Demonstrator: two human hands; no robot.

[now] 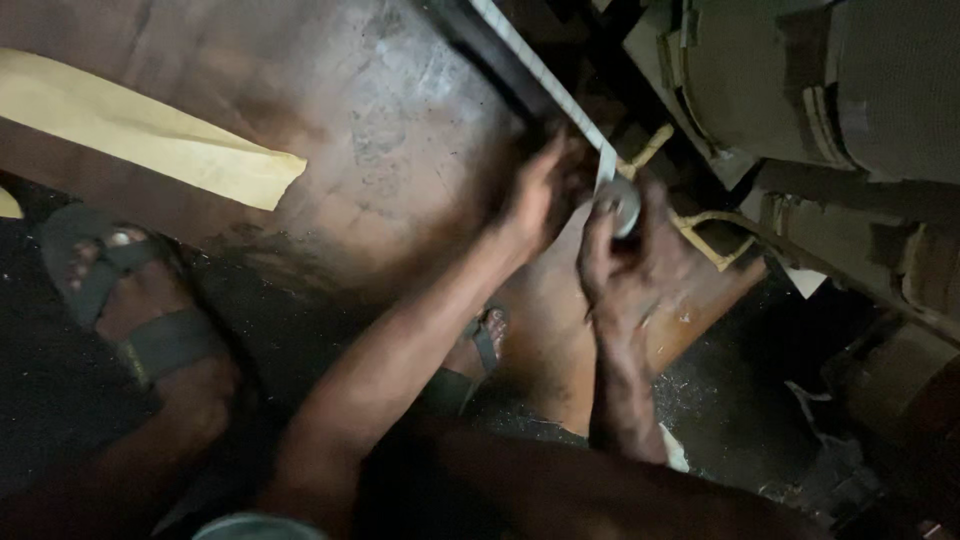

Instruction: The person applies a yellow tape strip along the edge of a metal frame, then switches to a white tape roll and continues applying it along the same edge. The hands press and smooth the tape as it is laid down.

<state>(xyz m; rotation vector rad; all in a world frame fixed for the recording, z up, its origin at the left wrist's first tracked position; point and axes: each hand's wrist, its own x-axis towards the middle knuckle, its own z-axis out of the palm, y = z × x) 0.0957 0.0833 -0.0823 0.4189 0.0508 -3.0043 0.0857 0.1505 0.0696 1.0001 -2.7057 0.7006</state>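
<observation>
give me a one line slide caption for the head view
Right hand grips a tape measure case, its blade stretched over a brown board; left hand rests beside it.

The right hand (625, 265) grips a tape measure (622, 203) beside the left hand (535, 200) on a wooden board (400, 150).

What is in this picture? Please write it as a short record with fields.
place: dim workshop floor
right hand: grips a tape measure, its white blade drawn up to the left
left hand: lies open on the brown board, beside the blade
feet: in dark sandals
also: yellow paper strip, stacked cardboard
</observation>
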